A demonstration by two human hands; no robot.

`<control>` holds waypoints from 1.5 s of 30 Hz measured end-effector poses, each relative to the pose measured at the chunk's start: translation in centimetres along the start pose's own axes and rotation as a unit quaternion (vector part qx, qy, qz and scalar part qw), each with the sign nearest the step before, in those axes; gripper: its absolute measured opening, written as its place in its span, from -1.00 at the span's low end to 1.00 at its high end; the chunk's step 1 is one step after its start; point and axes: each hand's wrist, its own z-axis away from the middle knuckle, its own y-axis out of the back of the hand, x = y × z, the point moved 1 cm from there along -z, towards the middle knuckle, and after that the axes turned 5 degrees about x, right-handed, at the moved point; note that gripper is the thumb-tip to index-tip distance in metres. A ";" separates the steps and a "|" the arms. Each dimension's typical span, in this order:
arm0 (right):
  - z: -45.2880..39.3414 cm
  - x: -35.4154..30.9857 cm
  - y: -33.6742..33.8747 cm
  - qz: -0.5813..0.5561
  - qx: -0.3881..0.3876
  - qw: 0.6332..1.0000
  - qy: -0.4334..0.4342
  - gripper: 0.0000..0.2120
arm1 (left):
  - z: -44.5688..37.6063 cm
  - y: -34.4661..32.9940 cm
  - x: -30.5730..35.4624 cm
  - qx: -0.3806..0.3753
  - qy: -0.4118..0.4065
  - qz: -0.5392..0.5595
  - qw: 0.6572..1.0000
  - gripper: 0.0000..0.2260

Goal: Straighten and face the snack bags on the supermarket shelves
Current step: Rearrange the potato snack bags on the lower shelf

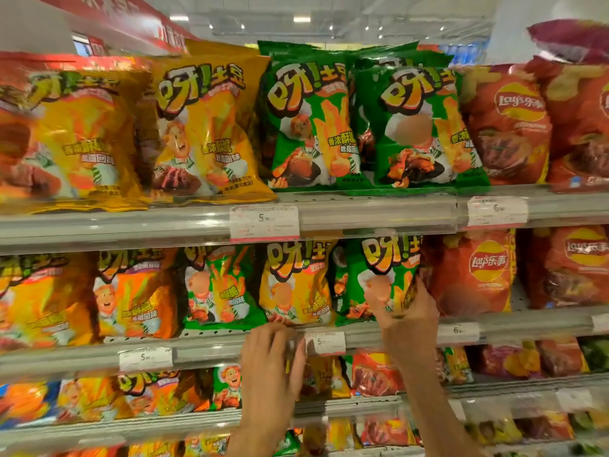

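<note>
Stocked supermarket shelves are seen from close in. On the middle shelf [211, 347], a green snack bag [379, 275] is gripped at its lower right by the right hand [407, 308], thumb across the front and fingers at its right edge. Just to its left stands a yellow bag [296, 285]. The left hand [272, 361] is held at the shelf's front edge below that yellow bag, beside a price tag [326, 343]. Red crisp bags [474, 272] are ranged to the right. Yellow and green bags are lined along the upper shelf [379, 209].
</note>
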 end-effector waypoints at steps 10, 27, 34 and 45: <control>7.6 -4.2 -2.3 0.026 0.140 0.990 0.010 -0.44 | -1.8 7.8 -6.8 0.053 0.119 0.147 0.980 -0.93; 2.9 -7.8 -9.6 -0.039 -0.182 0.981 -0.048 -0.08 | -11.1 7.8 -11.9 -0.178 0.353 0.246 0.885 -0.08; 1.8 -6.6 -10.7 -0.054 -0.207 0.973 -0.083 0.03 | -12.5 7.0 -13.7 -0.234 0.382 0.276 0.850 -0.24; 1.7 -6.4 -10.9 -0.095 -0.208 0.971 -0.073 -0.17 | -12.8 8.0 -12.4 -0.270 0.341 0.327 0.839 -0.31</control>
